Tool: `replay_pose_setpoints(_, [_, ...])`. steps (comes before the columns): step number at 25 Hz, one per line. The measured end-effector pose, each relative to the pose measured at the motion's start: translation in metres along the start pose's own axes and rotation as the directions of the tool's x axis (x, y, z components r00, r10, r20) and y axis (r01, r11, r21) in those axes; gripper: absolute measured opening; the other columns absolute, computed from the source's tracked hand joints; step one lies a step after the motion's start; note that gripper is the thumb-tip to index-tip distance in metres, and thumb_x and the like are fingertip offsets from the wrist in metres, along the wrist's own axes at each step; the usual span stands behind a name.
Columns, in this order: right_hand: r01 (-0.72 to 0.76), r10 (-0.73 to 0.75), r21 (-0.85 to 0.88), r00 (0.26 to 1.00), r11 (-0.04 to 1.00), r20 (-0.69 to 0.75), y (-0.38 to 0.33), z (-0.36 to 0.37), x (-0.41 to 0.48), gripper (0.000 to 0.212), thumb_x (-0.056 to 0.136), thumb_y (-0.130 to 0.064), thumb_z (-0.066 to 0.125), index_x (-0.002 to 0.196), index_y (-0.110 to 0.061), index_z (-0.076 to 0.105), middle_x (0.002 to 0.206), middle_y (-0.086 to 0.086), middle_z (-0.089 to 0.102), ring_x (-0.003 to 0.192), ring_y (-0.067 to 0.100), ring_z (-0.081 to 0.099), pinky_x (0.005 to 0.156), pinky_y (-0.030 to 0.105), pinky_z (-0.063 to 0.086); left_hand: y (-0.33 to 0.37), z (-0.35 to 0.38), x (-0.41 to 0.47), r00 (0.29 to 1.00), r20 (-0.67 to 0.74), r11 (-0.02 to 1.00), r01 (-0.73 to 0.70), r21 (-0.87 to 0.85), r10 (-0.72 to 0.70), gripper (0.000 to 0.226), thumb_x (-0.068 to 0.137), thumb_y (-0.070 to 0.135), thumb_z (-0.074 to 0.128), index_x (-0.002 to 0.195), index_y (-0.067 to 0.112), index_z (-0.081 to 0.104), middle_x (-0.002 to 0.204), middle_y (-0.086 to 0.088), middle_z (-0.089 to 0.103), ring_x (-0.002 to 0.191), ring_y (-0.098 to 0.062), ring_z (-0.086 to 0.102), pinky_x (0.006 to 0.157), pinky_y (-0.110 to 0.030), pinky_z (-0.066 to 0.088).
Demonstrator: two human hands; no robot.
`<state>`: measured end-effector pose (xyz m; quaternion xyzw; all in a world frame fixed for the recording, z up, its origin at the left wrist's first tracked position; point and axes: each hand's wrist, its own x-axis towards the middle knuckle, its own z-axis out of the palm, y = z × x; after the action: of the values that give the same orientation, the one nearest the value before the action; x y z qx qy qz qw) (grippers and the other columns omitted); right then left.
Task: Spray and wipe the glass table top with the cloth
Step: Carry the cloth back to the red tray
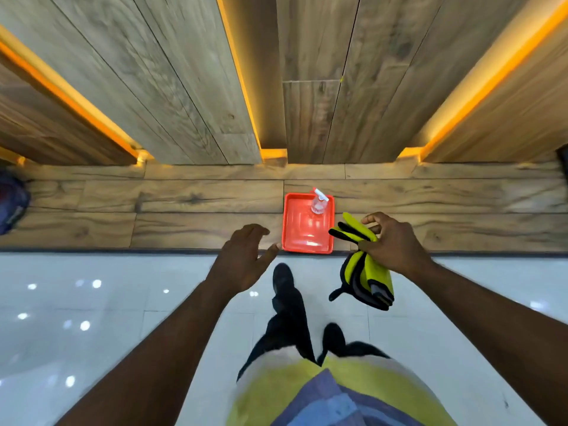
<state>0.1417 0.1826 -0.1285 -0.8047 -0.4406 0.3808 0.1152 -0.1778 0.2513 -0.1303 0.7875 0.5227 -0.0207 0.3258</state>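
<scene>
My right hand (392, 242) grips a folded yellow cloth (368, 272) with black edging and a grey underside; the cloth hangs below my fingers. A clear spray bottle (318, 202) with a white nozzle stands upright at the far end of a red tray (295, 232) on a wooden ledge. My left hand (242, 256) hovers with fingers spread and relaxed, just left of the tray, holding nothing. No glass table top is visible in the head view.
The wooden ledge (184, 216) runs across the frame below a wood-panelled wall with orange light strips (242, 87). A glossy white tiled floor (92, 318) lies beneath me, with my legs and dark shoes (285, 290) on it. A dark bag (12, 204) sits at far left.
</scene>
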Motion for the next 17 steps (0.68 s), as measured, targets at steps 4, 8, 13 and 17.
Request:
replay_pose_setpoints(4, [-0.064,0.067,-0.06,0.997,0.996,0.036,-0.013,0.035,0.066,0.054,0.081,-0.027,0.086,0.132,-0.021,0.067,0.112,0.003,0.077,0.102,0.025,0.073,0.089,0.031,0.056,-0.034,0.008,0.065,0.99,0.137,0.998,0.043,-0.049,-0.036,0.059,0.104,0.054,0.052,0.148,0.015,0.051,0.153,-0.003,0.05,0.139,-0.022,0.046,0.111,-0.031,0.036])
replay_pose_setpoints(8, [-0.125,0.144,-0.171,0.984,0.977,0.102,-0.015,0.084,0.151,0.057,0.08,-0.028,0.085,0.133,-0.025,0.062,0.106,0.008,0.076,0.099,0.034,0.073,0.085,0.039,0.06,-0.065,0.035,0.126,0.955,0.278,0.987,0.133,-0.092,-0.103,0.062,0.104,0.052,0.053,0.155,0.019,0.042,0.161,0.0,0.041,0.146,-0.019,0.041,0.116,-0.031,0.032])
replay_pose_setpoints(13, [-0.085,0.137,-0.244,0.969,0.966,0.206,0.003,0.147,0.25,0.063,0.079,-0.005,0.073,0.136,-0.026,0.058,0.118,0.016,0.071,0.102,0.042,0.071,0.077,0.034,0.054,-0.096,0.08,0.188,0.915,0.356,0.97,0.23,-0.074,-0.189,0.065,0.103,0.051,0.054,0.157,0.019,0.04,0.163,0.0,0.038,0.149,-0.019,0.037,0.12,-0.033,0.03])
replay_pose_setpoints(17, [-0.017,0.074,-0.264,0.975,0.964,0.208,0.011,0.166,0.294,0.064,0.081,0.002,0.066,0.14,-0.021,0.056,0.124,0.019,0.07,0.111,0.043,0.068,0.084,0.039,0.056,-0.099,0.094,0.212,0.919,0.346,0.965,0.239,-0.106,-0.189,0.063,0.102,0.05,0.057,0.156,0.02,0.042,0.161,0.002,0.041,0.147,-0.018,0.04,0.12,-0.035,0.033])
